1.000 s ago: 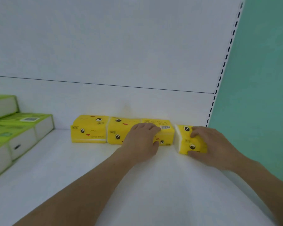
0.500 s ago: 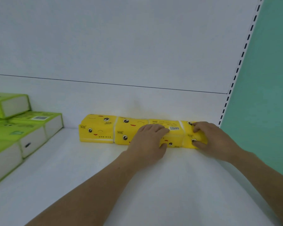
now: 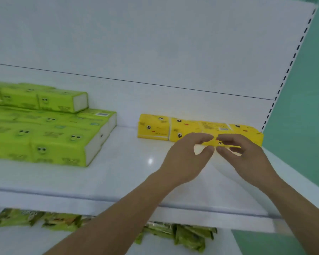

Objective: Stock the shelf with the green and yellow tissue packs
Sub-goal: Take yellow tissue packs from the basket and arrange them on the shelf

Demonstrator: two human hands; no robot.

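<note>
Yellow tissue packs (image 3: 155, 128): four, end to end in one row, far right of shelf (image 3: 129, 173), against the back panel. Green tissue packs (image 3: 59, 142): stacked in three tiers at left; total not countable, cut off by the frame edge. Judged light, soft, slick-wrapped, easily dented; best taken across the long sides, palm over top. Left hand (image 3: 184, 159), right hand (image 3: 247, 157): just near of the yellow row, fingers loosely curled, fingertips almost meeting, holding nothing. Green sachets (image 3: 188, 234) on lower level: number unclear.

Both hands are coming off the yellow packs (image 3: 189, 127). Left hand (image 3: 185, 160) and right hand (image 3: 247, 159) are now hovering just before the row, fingers (image 3: 203, 138) loosely curled, holding nothing.
</note>
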